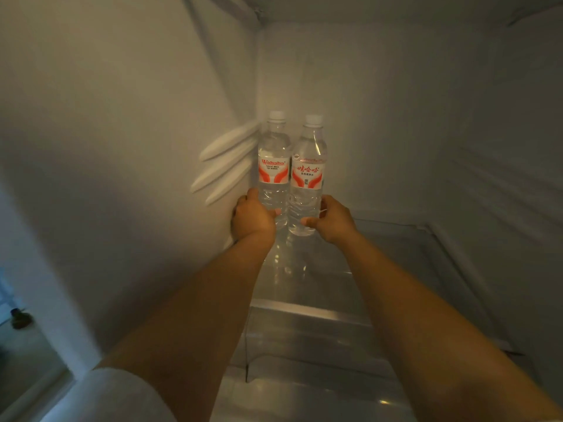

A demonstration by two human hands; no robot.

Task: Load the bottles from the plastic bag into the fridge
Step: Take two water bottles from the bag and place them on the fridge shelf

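Left hand (251, 217) gripping the lower part of the left bottle (273, 166), right hand (330, 219) gripping the right bottle (307, 175); both bottles upright, side by side, touching, at back-left corner of glass fridge shelf (380, 254)

Dim white walls (122, 117) all round; glass shelf (396, 254) below; doorway floor (27, 360) at lower left.

Dim, warm-grey light inside the fridge (122, 117). Brightest on the labels just above the fingers (253, 193); shadow deepens lower left. Soft blur throughout, wide-angle bending at edges.
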